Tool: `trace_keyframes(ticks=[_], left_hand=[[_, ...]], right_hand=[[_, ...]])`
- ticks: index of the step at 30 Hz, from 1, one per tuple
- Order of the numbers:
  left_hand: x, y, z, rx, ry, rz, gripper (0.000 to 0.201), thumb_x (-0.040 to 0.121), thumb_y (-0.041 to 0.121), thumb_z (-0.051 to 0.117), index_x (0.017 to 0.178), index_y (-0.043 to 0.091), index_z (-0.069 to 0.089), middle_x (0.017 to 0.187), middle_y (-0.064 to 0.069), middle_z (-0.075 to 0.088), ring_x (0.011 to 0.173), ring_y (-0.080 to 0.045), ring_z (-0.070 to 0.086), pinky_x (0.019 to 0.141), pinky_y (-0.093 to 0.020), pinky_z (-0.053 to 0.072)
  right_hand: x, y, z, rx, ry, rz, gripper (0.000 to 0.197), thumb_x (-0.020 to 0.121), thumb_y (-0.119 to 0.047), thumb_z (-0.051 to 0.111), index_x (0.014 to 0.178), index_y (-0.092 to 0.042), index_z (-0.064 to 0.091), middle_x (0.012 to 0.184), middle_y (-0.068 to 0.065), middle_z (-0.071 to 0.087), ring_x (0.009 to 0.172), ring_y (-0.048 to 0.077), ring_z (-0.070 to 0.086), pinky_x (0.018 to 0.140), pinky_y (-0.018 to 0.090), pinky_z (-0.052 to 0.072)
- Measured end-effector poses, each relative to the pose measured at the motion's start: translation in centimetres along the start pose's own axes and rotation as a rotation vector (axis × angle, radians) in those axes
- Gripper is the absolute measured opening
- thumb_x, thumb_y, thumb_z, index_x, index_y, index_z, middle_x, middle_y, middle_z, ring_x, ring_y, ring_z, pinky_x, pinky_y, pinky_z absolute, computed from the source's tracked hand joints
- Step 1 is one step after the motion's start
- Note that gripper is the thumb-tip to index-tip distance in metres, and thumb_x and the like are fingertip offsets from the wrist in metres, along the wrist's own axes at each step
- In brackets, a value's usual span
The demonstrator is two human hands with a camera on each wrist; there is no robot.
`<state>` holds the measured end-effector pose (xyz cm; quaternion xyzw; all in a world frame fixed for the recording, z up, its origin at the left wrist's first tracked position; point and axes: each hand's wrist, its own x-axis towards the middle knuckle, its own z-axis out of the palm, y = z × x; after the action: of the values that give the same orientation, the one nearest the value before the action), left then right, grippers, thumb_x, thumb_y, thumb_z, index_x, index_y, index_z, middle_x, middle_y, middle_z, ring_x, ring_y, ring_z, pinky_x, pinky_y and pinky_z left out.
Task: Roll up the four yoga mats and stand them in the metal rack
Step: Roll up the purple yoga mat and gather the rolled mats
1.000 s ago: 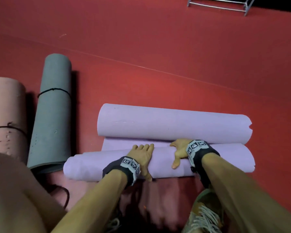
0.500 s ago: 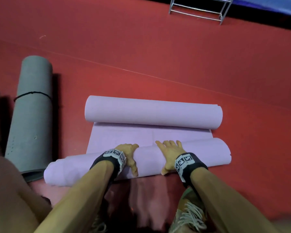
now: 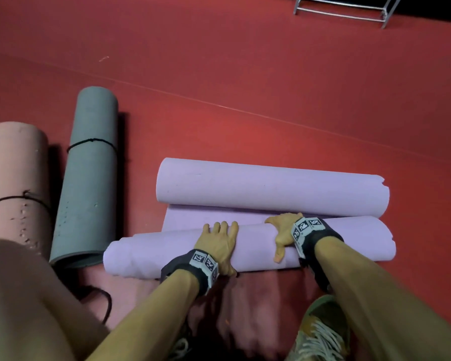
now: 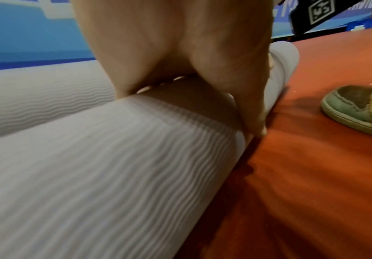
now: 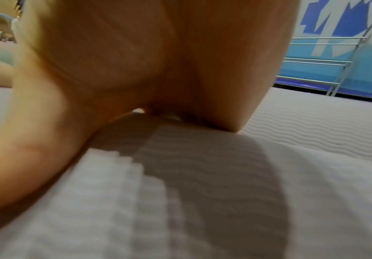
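Note:
A lilac yoga mat lies across the red floor with both ends rolled. Its far roll (image 3: 271, 188) lies free and a narrow flat strip (image 3: 193, 217) joins it to the near roll (image 3: 154, 254). My left hand (image 3: 219, 241) presses on the near roll with straight fingers, thumb down the near side. My right hand (image 3: 284, 227) holds the same roll further right, fingers bent over its crest, thumb on the near face. The wrist views show the left palm (image 4: 169, 43) and the right palm (image 5: 136, 61) on the ribbed mat (image 4: 114, 175). The metal rack (image 3: 341, 15) stands far away, top right.
A grey rolled mat (image 3: 89, 178) and a pink rolled mat (image 3: 11, 173), each tied with a black cord, lie on the left. A loose black cord (image 3: 107, 303) lies near my knee. My shoe (image 3: 315, 334) is just behind the near roll. Open red floor stretches to the rack (image 5: 313, 61).
Since half a second ago the flat strip between the two rolls has narrowed. My right fingers went from flat to bent over the roll. The head view has shifted.

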<state>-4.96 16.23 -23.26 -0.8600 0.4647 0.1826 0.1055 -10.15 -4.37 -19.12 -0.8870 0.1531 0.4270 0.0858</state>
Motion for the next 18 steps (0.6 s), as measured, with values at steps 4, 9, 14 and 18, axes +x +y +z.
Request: trace_keyframes(ticks=[4, 9, 14, 18], left_hand=[[0.3, -0.5, -0.4, -0.057, -0.024, 0.006, 0.111, 0.056, 0.059, 0.076, 0.142, 0.013, 0.023, 0.128, -0.011, 0.048, 0.116, -0.032, 0.046, 0.099, -0.047, 0.034], [2.1, -1.7, -2.3, -0.211, -0.171, 0.000, 0.095, 0.047, 0.053, 0.086, 0.125, 0.023, 0.040, 0.117, -0.007, 0.059, 0.110, -0.031, 0.055, 0.091, -0.041, 0.041], [2.3, -2.0, -2.3, -0.313, -0.253, 0.007, 0.096, 0.038, 0.054, 0.090, 0.117, 0.025, 0.043, 0.109, -0.006, 0.063, 0.103, -0.030, 0.061, 0.086, -0.033, 0.051], [1.3, -1.2, -2.2, -0.189, -0.194, 0.035, 0.111, 0.049, 0.059, 0.085, 0.137, 0.017, 0.032, 0.124, -0.011, 0.051, 0.115, -0.032, 0.051, 0.098, -0.041, 0.039]], right_hand=[[-0.4, -0.5, 1.4, -0.075, 0.080, 0.014, 0.125, 0.054, -0.047, 0.089, 0.154, -0.032, 0.015, 0.148, 0.005, 0.037, 0.133, 0.029, 0.037, 0.106, 0.044, 0.026], [-0.9, -0.4, 3.1, -0.097, 0.213, -0.022, 0.132, 0.054, -0.054, 0.087, 0.155, -0.025, 0.007, 0.147, 0.006, 0.037, 0.133, 0.027, 0.037, 0.109, 0.043, 0.025], [-0.7, -0.4, 2.7, -0.042, 0.131, -0.031, 0.116, 0.052, -0.049, 0.089, 0.148, -0.029, 0.028, 0.136, 0.006, 0.048, 0.126, 0.027, 0.045, 0.100, 0.043, 0.029], [0.1, -0.1, 1.5, 0.004, 0.055, -0.041, 0.110, 0.048, -0.048, 0.091, 0.143, -0.033, 0.037, 0.129, 0.001, 0.057, 0.121, 0.026, 0.051, 0.096, 0.041, 0.030]])
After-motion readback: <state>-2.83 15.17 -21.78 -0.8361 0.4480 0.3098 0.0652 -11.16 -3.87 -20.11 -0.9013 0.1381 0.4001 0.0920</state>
